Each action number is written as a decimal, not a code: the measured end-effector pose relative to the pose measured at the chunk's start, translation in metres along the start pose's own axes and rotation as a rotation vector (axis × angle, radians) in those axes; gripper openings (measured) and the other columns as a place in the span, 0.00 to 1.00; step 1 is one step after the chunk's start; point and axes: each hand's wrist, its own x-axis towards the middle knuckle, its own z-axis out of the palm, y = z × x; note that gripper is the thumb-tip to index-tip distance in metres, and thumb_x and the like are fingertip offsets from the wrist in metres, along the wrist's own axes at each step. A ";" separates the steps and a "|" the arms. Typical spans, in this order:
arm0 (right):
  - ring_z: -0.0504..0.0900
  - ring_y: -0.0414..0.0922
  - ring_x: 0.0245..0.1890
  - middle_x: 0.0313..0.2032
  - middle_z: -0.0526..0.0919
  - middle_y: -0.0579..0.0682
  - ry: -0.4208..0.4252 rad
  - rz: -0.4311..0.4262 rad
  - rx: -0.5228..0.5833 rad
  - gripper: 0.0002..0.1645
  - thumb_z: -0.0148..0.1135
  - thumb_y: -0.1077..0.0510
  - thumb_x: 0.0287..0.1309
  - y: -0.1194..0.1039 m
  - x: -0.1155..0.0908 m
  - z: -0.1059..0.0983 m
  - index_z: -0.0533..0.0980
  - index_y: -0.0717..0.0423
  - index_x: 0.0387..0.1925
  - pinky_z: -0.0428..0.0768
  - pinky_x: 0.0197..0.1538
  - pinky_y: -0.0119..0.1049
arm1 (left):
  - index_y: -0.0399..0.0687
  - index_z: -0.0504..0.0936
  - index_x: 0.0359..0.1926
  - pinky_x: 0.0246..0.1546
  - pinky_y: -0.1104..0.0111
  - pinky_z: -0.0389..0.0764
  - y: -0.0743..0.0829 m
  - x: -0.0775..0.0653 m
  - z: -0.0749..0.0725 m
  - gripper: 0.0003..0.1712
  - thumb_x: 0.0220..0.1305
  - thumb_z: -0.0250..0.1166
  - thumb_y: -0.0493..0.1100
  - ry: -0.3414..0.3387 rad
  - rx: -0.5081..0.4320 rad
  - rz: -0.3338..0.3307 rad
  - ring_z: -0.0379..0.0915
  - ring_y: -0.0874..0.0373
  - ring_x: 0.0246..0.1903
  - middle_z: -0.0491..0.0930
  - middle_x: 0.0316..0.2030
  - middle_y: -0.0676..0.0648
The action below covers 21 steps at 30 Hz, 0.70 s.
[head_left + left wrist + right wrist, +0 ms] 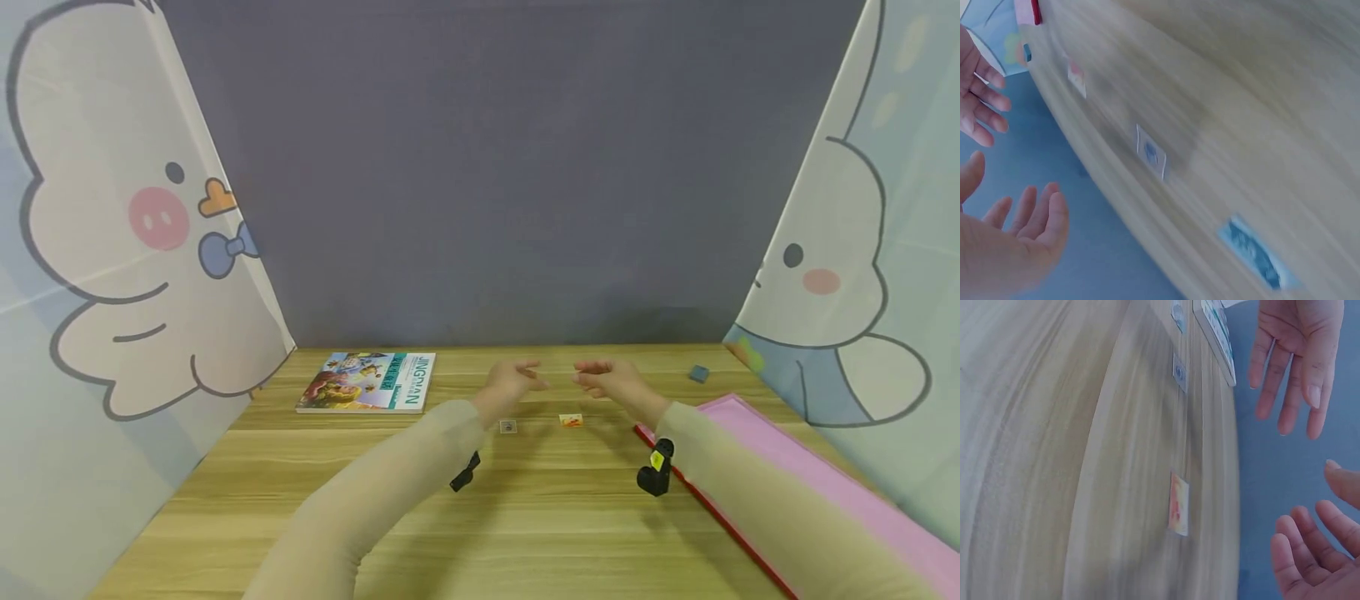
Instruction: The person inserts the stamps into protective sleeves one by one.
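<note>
My left hand (510, 388) and right hand (613, 387) hover above the table, facing each other with a gap between. Both have relaxed, slightly bent fingers and hold nothing; the left wrist view shows the left palm (1013, 250) from close by. Below the left hand lies a small clear square packet (508, 427) with a dark bluish mark. Nearer the right hand is a small orange-and-yellow picture card (571, 421), flat on the wood. A blue rectangular piece (1255, 253) appears in the left wrist view; in the head view my left arm seems to cover it.
A colourful picture book (367, 383) lies at the back left of the wooden table (555, 517). A small blue-grey square (699, 373) sits back right. Under my right forearm is a pink panel (795, 467) with a red edge. Grey and cartoon-printed cloths surround the table.
</note>
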 end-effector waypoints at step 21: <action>0.81 0.51 0.47 0.50 0.84 0.55 0.071 -0.375 -0.350 0.24 0.58 0.52 0.67 -0.026 -0.029 0.000 0.73 0.57 0.61 0.82 0.47 0.45 | 0.62 0.57 0.74 0.70 0.50 0.62 -0.008 -0.041 -0.079 0.37 0.67 0.61 0.53 -0.123 0.442 0.321 0.55 0.46 0.71 0.59 0.72 0.49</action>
